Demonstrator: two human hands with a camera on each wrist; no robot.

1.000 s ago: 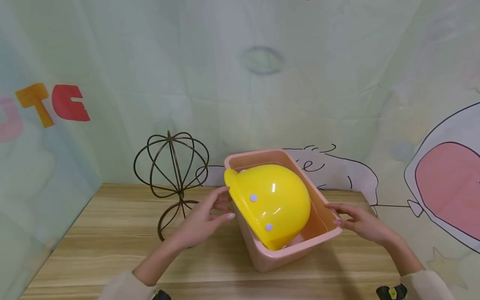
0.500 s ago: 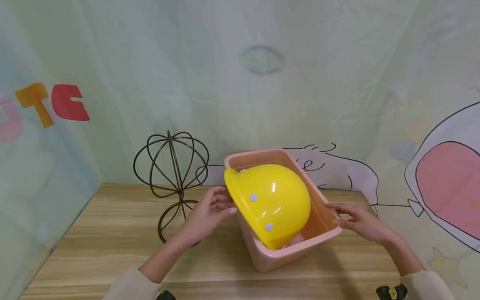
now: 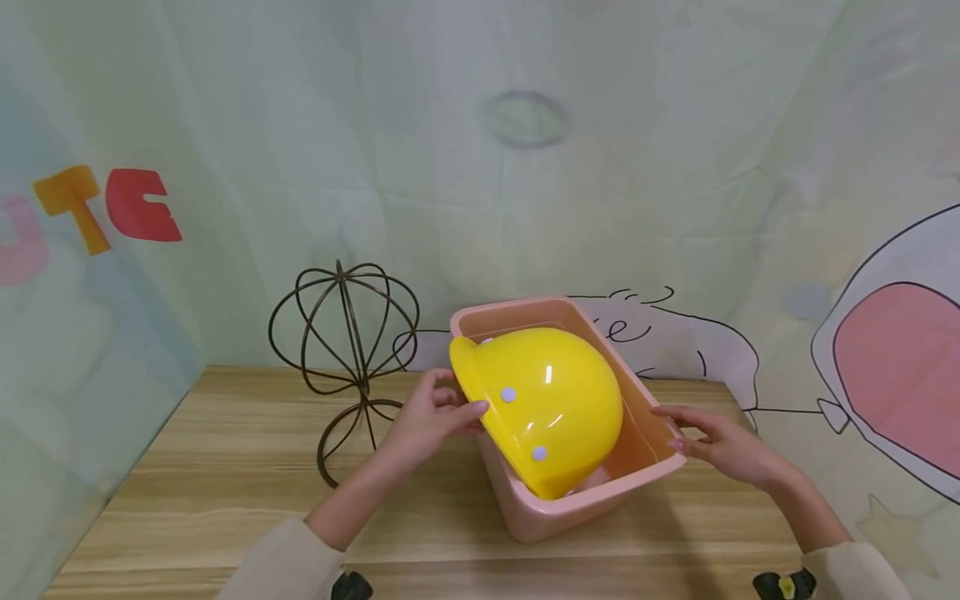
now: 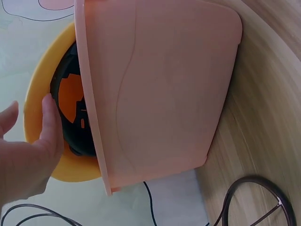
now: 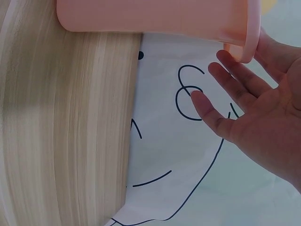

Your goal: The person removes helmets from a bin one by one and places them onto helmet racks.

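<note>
A yellow hard hat (image 3: pixel 547 400) lies tilted in a pink plastic bin (image 3: pixel 645 471) on the wooden table, its brim sticking out over the bin's left rim. My left hand (image 3: pixel 438 412) holds that brim, thumb on the shell and fingers curled beneath. In the left wrist view my left hand (image 4: pixel 28 160) reaches into the dark inside of the hard hat (image 4: pixel 35 108), above the bin's wall (image 4: pixel 160 84). My right hand (image 3: pixel 712 442) rests with straight fingers against the bin's right rim. The right wrist view shows the right hand (image 5: pixel 254 113) flat beside the bin (image 5: pixel 155 16).
A dark wire stand (image 3: pixel 345 333) with a globe-shaped top stands to the left of the bin, close to my left forearm; its base (image 4: pixel 254 197) shows by the bin. A printed cloth backdrop (image 3: pixel 525 167) closes off the table (image 3: pixel 225 467) at the back and sides.
My left hand has moved right, from open beside the bin to holding the hard hat's brim. The right hand, bin and hat have stayed put.
</note>
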